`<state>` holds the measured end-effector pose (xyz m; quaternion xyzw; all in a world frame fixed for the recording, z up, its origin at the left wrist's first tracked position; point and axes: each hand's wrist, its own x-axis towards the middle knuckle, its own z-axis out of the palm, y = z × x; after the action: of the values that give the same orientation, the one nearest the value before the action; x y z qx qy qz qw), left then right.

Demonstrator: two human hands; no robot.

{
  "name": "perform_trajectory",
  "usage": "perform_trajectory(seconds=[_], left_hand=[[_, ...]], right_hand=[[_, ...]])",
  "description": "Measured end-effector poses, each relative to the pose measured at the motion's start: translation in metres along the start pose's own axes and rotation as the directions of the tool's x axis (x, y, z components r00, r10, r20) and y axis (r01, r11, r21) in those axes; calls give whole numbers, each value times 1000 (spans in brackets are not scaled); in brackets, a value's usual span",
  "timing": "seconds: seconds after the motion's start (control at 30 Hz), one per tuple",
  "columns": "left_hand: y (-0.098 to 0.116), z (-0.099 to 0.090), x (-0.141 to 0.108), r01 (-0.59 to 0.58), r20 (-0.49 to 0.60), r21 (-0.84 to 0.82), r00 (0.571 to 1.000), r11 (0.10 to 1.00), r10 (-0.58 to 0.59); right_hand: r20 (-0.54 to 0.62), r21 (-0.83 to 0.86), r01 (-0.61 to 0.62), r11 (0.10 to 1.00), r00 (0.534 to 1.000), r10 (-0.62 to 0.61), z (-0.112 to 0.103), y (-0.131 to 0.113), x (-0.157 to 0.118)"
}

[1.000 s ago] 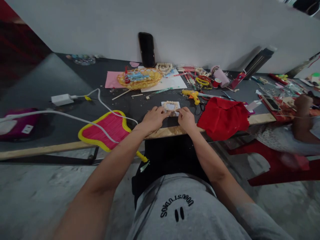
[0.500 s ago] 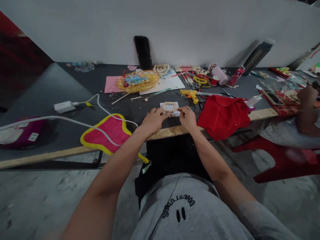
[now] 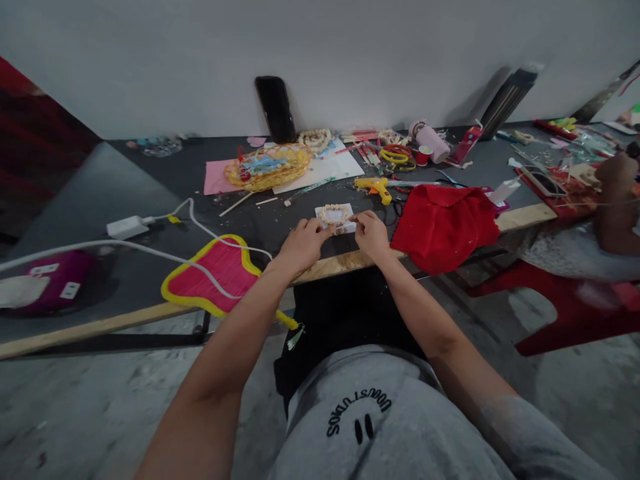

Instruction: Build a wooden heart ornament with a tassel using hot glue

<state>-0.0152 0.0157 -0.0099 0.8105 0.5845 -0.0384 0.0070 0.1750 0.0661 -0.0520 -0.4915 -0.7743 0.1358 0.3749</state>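
On the dark table in front of me lies a small white card [image 3: 349,211] bearing a ring of cream-coloured beads [image 3: 334,214]. My left hand [image 3: 304,244] is at the card's lower left, its fingers bent and the fingertips holding that edge beside the beads. At the right edge my right hand [image 3: 371,236] has thumb and index finger pinched together, close against the ring. Whatever is between those fingertips is too small to make out. A yellow glue gun [image 3: 375,189] lies just beyond the right hand, and a red cloth [image 3: 445,227] hangs over the table edge beside it.
A pink fan with yellow trim [image 3: 215,277] lies to the left under a white cable [image 3: 195,265]. Behind are a golden openwork piece [image 3: 295,165], a phone [image 3: 275,109] leaning on the wall, and a pink bottle [image 3: 433,145]. Another person's arm [image 3: 616,207] is at the far right.
The camera view has shifted slightly, moving the table things a little leftward. Both hands keep nearly the same place at the card, the right fingers still pinched.
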Motion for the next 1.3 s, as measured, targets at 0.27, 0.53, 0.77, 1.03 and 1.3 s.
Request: perform_trajectory(seconds=[0.27, 0.53, 0.77, 1.03, 1.3], left_hand=[[0, 0, 0, 4, -1, 2, 1000, 1000, -4], [0, -1, -1, -7, -15, -3, 1000, 1000, 7], [-3, 2, 0, -24, -32, -24, 999, 999, 23], [-3, 4, 0, -28, -48, -45, 999, 999, 26], [-7, 7, 0, -32, -59, -86, 998, 996, 27]], right_hand=[[34, -69, 11, 998, 999, -8, 1, 1, 4], [76, -82, 34, 996, 997, -28, 0, -1, 3], [103, -39, 57, 998, 993, -53, -3, -3, 5], [248, -46, 150, 988, 960, -134, 0, -5, 24], [312, -99, 131, 986, 945, -95, -4, -9, 29]])
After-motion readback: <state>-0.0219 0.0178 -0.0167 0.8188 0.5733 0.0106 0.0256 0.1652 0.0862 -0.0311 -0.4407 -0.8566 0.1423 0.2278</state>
